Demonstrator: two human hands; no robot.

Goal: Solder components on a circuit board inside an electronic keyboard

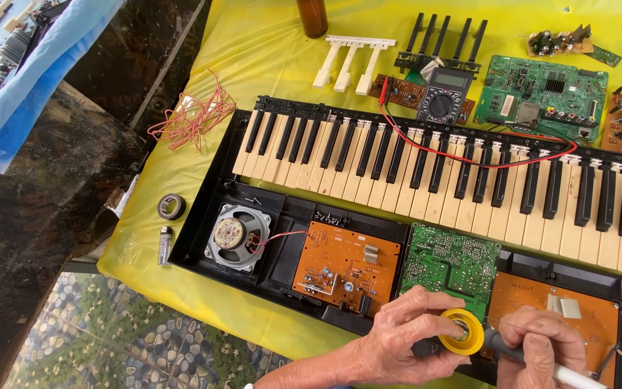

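An opened electronic keyboard [203, 216] lies on a yellow cloth, its keys facing away from me and its circuit boards bared. My left hand [404, 338] holds a small round yellow tin [462, 331] over the green circuit board [448, 263]. My right hand [541, 349] grips a soldering iron [570, 374] with a white handle, its tip pointing into the tin. An orange board [347, 266] and a round speaker [235, 235] sit to the left of my hands.
A multimeter [444, 94] with red and black leads rests behind the keys, beside loose white keys [350, 61], black keys [444, 43] and green boards [541, 94]. A red wire bundle [192, 115], tape roll [171, 207] and lighter [165, 245] lie at left.
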